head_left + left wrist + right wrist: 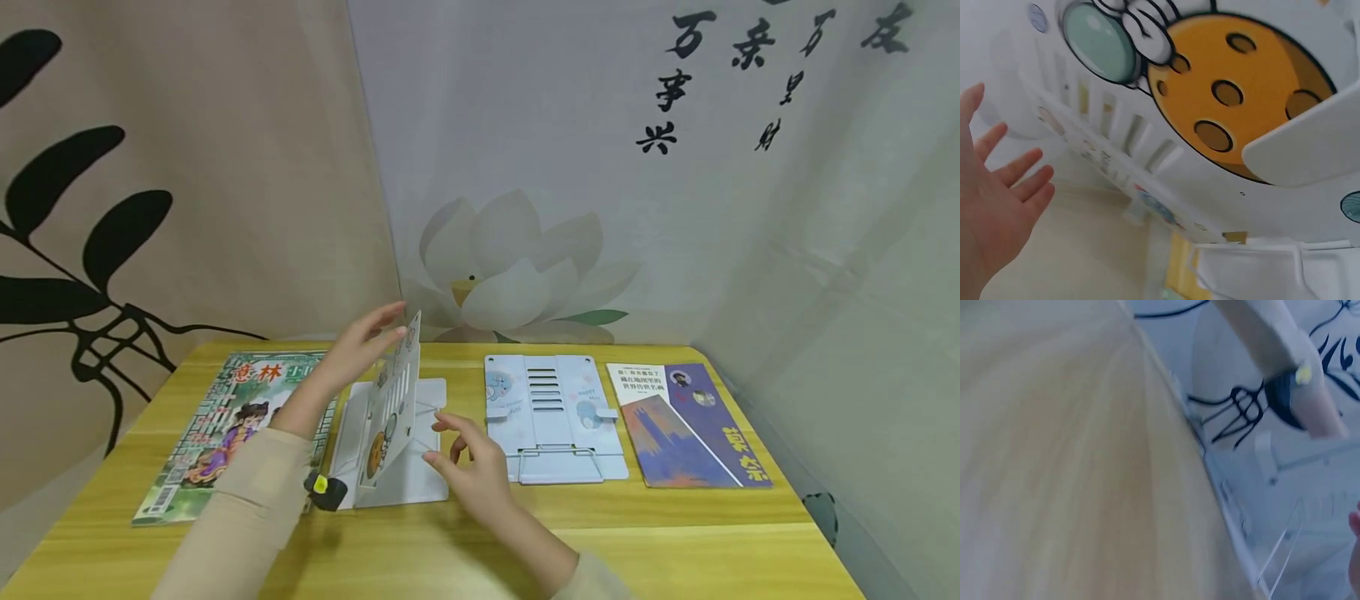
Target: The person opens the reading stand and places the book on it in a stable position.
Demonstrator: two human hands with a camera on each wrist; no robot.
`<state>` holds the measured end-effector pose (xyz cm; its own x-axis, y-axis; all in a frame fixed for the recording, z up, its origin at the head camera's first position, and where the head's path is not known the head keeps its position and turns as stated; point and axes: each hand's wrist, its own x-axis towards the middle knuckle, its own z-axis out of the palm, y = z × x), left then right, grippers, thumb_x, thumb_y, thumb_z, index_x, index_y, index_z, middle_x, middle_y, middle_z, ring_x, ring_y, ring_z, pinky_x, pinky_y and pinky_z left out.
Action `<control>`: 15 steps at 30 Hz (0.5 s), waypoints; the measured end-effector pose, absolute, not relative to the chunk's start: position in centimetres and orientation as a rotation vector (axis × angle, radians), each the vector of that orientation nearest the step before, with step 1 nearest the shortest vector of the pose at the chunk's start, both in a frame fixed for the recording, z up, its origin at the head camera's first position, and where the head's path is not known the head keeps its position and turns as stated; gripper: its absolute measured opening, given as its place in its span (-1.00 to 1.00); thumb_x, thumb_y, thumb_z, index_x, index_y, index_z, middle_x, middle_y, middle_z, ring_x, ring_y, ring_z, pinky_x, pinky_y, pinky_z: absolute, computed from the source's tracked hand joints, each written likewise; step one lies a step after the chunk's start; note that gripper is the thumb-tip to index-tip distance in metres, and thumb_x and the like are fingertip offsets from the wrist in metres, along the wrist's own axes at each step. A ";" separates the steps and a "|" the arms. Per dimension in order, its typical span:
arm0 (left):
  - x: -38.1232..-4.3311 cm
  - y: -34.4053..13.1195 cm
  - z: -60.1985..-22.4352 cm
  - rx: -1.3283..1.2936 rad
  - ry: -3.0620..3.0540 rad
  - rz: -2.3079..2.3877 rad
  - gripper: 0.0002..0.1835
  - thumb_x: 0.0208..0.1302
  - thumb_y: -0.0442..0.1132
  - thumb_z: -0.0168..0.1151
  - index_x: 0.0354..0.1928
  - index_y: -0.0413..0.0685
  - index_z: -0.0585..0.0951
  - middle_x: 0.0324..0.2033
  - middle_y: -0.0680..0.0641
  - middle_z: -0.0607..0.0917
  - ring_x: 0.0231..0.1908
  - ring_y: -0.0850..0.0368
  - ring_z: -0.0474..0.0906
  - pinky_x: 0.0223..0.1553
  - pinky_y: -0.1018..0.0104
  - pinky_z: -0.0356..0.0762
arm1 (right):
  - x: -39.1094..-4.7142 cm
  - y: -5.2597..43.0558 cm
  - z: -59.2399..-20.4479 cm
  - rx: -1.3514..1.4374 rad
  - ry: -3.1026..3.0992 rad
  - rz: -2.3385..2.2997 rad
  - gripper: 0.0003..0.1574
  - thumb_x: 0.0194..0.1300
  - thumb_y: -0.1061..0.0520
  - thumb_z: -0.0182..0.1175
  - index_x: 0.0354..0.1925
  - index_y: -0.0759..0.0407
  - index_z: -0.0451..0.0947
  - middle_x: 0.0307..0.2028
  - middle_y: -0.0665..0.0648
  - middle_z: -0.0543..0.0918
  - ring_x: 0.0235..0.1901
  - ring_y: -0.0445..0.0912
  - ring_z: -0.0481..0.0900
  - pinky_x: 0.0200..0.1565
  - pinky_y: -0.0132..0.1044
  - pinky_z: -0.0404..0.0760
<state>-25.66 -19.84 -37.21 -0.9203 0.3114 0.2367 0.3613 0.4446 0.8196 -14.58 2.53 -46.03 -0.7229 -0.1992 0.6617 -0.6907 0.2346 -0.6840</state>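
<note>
On a yellow wood-grain table (600, 542), left of centre, a white book stand (420, 487) is unfolded, its slotted panel (393, 408) tilted steeply up from the base. A person in beige sleeves (240, 508) reaches toward it with both hands. The left hand (358, 348) is by the panel's upper edge, its fingers straight and spread, as the left wrist view shows; whether a fingertip touches the panel, I cannot tell. A black band (327, 492) with a yellow patch circles that wrist. The right hand (477, 468) is just beside the panel's other side, fingers loosely bent, thumb and forefinger parted; contact there is likewise unclear. The left wrist view shows an orange cratered ball (1191, 97) printed on the panel. Just right of the stand, a pale blue book stand (555, 417) lies folded flat. A colourful magazine (202, 433) lies at the far left, partly behind the left arm, and a purple and white book (686, 425) at the right. Behind hangs a pale curtain (262, 167) printed with dark leaves, a lotus and black Chinese characters.
</note>
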 end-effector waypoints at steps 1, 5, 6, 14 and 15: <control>-25.9 -19.8 -37.4 -0.614 -2.624 -1.531 -0.37 0.44 0.05 0.02 0.44 -0.02 0.21 0.37 -0.17 0.27 0.34 -0.18 0.12 0.29 -0.18 0.06 | -14.3 2.2 -45.7 0.823 -2.050 1.507 -0.35 0.05 0.25 0.43 0.14 0.14 0.48 -0.11 0.09 0.67 -0.56 -0.21 0.45 -0.47 -0.32 0.35; -26.7 -19.2 -37.8 -0.651 -2.607 -1.608 -0.40 0.44 -0.01 0.03 0.45 0.03 0.21 0.36 -0.18 0.26 0.34 -0.17 0.12 0.28 -0.19 0.08 | -13.6 1.0 -44.9 0.865 -1.949 1.539 -0.19 -0.09 0.33 0.48 0.17 0.23 0.44 -0.06 0.23 0.64 -0.58 -0.07 0.49 -0.47 -0.39 0.30; -26.8 -18.9 -37.8 -0.670 -2.601 -1.620 -0.41 0.44 -0.03 0.04 0.44 0.02 0.22 0.36 -0.18 0.27 0.34 -0.17 0.12 0.29 -0.18 0.06 | -13.5 0.6 -44.7 0.880 -1.924 1.522 -0.17 -0.12 0.34 0.49 0.17 0.25 0.44 -0.07 0.26 0.64 -0.59 -0.06 0.50 -0.48 -0.41 0.31; -26.6 -17.5 -37.4 -0.667 -2.589 -1.661 -0.48 0.39 -0.19 0.14 0.34 -0.15 0.36 0.30 -0.22 0.34 0.30 -0.23 0.19 0.27 -0.15 0.14 | -13.0 -1.3 -44.3 0.801 -1.853 1.378 -0.38 -0.08 0.25 0.49 0.02 0.20 0.55 -0.25 0.12 0.70 -0.60 -0.29 0.50 -0.54 -0.47 0.40; -26.4 -17.4 -37.1 -0.660 -2.586 -1.678 -0.48 0.39 -0.21 0.14 0.34 -0.19 0.36 0.30 -0.24 0.33 0.29 -0.26 0.19 0.26 -0.16 0.15 | -13.0 -1.4 -44.3 0.774 -1.860 1.373 -0.41 -0.04 0.23 0.49 0.01 0.18 0.56 -0.28 0.09 0.70 -0.60 -0.30 0.50 -0.55 -0.47 0.41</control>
